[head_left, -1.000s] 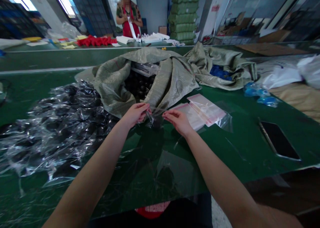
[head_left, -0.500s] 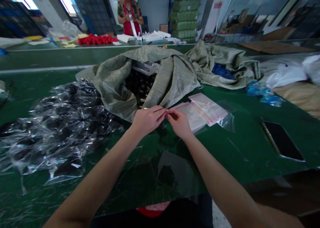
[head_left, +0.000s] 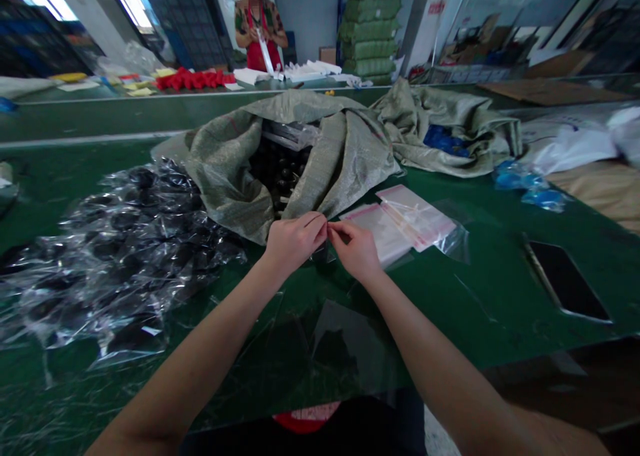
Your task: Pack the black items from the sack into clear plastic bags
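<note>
Both hands meet at the fingertips now; one second earlier they stood apart with the clear bag spread between them. The left hand (head_left: 295,241) has shifted across toward the right hand (head_left: 356,248), which has moved little. Fingers of each hand are curled and closed, thumb against forefinger, pinching at the edge of the clear bag (head_left: 323,253). That bag sits directly beneath the joined fingertips, above the green bench (head_left: 475,263), with something dark inside. Its gripped edge is at the fingertips and its dark part shows on the wearer's side of them; most of it is covered by the hands, so its long axis cannot be determined.

Just beyond the hands, a woven sack (head_left: 345,163) lies with its mouth open toward them, containing black round pieces (head_left: 285,169) and, above these, clear plastic packaging (head_left: 290,135). Farther off, beyond the right hand, a second sack (head_left: 480,119) holds blue pieces (head_left: 445,141). Left of the left hand is a broad heap of black pieces in clear wrapping (head_left: 135,243). Immediately right of the right hand, flat clear bags (head_left: 417,216) lie in two overlapping stacks. Well to the right of both hands, a phone (head_left: 567,279) lies flat, its long axis slanting nearer toward the right.
</note>
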Demonstrator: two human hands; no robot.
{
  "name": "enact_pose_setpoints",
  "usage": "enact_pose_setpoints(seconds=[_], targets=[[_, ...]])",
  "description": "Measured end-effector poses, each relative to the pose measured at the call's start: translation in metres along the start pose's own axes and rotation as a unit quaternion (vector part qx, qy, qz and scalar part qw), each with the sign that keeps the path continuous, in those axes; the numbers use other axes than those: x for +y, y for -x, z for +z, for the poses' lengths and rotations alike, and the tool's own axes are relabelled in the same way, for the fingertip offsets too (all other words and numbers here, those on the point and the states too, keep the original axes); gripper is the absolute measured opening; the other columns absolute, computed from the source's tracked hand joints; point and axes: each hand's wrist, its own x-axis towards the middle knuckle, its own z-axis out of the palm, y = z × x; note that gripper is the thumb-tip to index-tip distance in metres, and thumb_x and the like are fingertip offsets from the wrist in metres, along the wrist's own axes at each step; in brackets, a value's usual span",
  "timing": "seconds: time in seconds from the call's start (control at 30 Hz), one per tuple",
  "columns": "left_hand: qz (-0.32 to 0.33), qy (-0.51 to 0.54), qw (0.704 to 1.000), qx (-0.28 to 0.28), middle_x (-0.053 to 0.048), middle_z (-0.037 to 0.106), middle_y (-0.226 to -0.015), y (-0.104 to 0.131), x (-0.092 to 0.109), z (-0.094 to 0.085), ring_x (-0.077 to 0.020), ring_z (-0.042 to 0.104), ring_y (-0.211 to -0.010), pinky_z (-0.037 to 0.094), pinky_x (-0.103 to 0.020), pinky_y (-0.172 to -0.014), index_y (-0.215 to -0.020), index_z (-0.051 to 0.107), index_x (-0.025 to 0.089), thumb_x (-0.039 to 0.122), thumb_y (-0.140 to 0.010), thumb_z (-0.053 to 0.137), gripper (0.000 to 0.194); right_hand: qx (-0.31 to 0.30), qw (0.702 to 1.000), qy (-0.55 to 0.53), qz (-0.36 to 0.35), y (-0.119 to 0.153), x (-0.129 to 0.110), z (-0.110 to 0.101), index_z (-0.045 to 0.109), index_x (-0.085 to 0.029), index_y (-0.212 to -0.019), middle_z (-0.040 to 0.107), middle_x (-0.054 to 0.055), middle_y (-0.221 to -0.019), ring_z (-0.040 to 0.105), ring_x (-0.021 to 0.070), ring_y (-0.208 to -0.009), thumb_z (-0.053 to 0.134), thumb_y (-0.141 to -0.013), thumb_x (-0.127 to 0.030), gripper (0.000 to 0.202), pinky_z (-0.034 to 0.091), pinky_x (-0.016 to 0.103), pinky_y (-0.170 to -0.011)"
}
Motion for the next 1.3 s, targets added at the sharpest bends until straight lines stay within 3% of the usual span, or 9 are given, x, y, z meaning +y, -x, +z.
enact_pose_setpoints(seconds=[0.27, 0.4, 0.47, 0.63, 0.73, 0.83, 0.97, 1.13, 1.3], targets=[[-0.098, 0.095, 0.991, 0.006, -0.003, 0.071, -0.088, -0.004, 0.003, -0.001, -0.0118, 0.063, -0.070, 0.045, -0.021, -0.060, -0.082, 0.066, 0.018, 0.020, -0.082, 0.055, 0.011, -0.002, 1.000, 0.018, 0.007, 0.001, -0.006, -0.001, 0.069, -0.019, -0.087, 0.072, 0.006, -0.086, 0.066, 0.0175, -0.078, 0.053, -0.086, -0.024, 0.017, 0.054, 0.031, -0.074], [-0.228, 0.189, 0.953, 0.057, -0.003, 0.068, -0.082, -0.009, -0.003, 0.000, -0.0123, 0.061, -0.069, 0.047, -0.024, -0.066, -0.082, 0.062, 0.017, 0.022, -0.082, 0.054, 0.009, -0.006, 0.998, -0.027, 0.048, 0.003, -0.003, 0.001, 0.065, -0.019, -0.086, 0.072, 0.006, -0.088, 0.068, 0.0181, -0.082, 0.054, -0.086, -0.027, 0.013, 0.055, 0.033, -0.077], [-0.323, 0.288, 0.895, 0.109, -0.003, 0.068, -0.081, -0.013, -0.012, 0.001, -0.0113, 0.060, -0.065, 0.047, -0.023, -0.062, -0.083, 0.058, 0.017, 0.027, -0.085, 0.049, 0.013, 0.012, 0.992, -0.097, 0.084, 0.003, 0.002, 0.005, 0.060, -0.021, -0.090, 0.072, 0.006, -0.091, 0.069, 0.0179, -0.086, 0.051, -0.089, -0.032, 0.015, 0.055, 0.034, -0.081], [-0.466, 0.572, 0.645, 0.197, -0.001, 0.064, -0.073, -0.024, -0.048, -0.007, -0.0100, 0.060, -0.061, 0.048, -0.023, -0.058, -0.076, 0.044, 0.020, 0.029, -0.082, 0.047, 0.011, 0.078, 0.962, -0.211, 0.157, 0.000, 0.017, 0.011, 0.048, -0.023, -0.097, 0.071, 0.006, -0.092, 0.071, 0.0174, -0.083, 0.046, -0.092, -0.044, 0.022, 0.058, 0.034, -0.077], [-0.480, 0.639, 0.583, 0.148, 0.009, 0.038, -0.048, -0.021, -0.061, -0.019, -0.0049, 0.036, -0.037, 0.032, -0.017, -0.039, -0.066, 0.039, 0.021, 0.025, -0.074, 0.053, 0.017, 0.105, 0.952, -0.219, 0.189, -0.004, 0.019, 0.008, 0.047, -0.022, -0.097, 0.071, 0.005, -0.090, 0.072, 0.0167, -0.076, 0.049, -0.090, -0.046, 0.025, 0.059, 0.030, -0.067], [-0.475, 0.629, 0.614, -0.048, 0.011, 0.027, -0.043, -0.014, -0.056, -0.021, -0.0038, 0.019, -0.032, 0.012, -0.018, -0.032, -0.068, 0.050, 0.020, 0.025, -0.069, 0.059, 0.011, 0.114, 0.947, -0.212, 0.214, -0.006, 0.020, 0.004, 0.048, -0.022, -0.097, 0.071, 0.005, -0.088, 0.072, 0.0163, -0.070, 0.050, -0.089, -0.047, 0.027, 0.058, 0.026, -0.057], [-0.336, 0.501, 0.728, -0.324, 0.002, 0.056, -0.053, -0.005, -0.028, -0.006, -0.0069, 0.044, -0.044, 0.029, -0.019, -0.039, -0.069, 0.068, 0.016, 0.035, -0.069, 0.068, 0.018, 0.132, 0.943, -0.198, 0.231, -0.008, 0.025, 0.000, 0.049, -0.020, -0.097, 0.071, 0.006, -0.089, 0.071, 0.0164, -0.065, 0.052, -0.087, -0.046, 0.028, 0.057, 0.025, -0.052], [-0.240, 0.421, 0.828, -0.282, -0.003, 0.072, -0.078, 0.000, -0.003, 0.018, -0.0152, 0.062, -0.071, 0.046, -0.025, -0.063, -0.079, 0.074, 0.018, 0.045, -0.073, 0.067, 0.029, 0.164, 0.942, -0.175, 0.236, -0.009, 0.035, -0.002, 0.048, -0.019, -0.099, 0.071, 0.009, -0.093, 0.071, 0.0166, -0.066, 0.050, -0.088, -0.044, 0.027, 0.058, 0.026, -0.054], [-0.244, 0.375, 0.865, -0.229, -0.003, 0.075, -0.086, 0.006, -0.001, 0.032, -0.0172, 0.064, -0.074, 0.047, -0.028, -0.070, -0.087, 0.076, 0.020, 0.039, -0.078, 0.065, 0.024, 0.170, 0.940, -0.174, 0.239, -0.010, 0.038, -0.001, 0.049, -0.019, -0.098, 0.071, 0.010, -0.093, 0.071, 0.0166, -0.066, 0.049, -0.089, -0.044, 0.026, 0.058, 0.026, -0.054]])
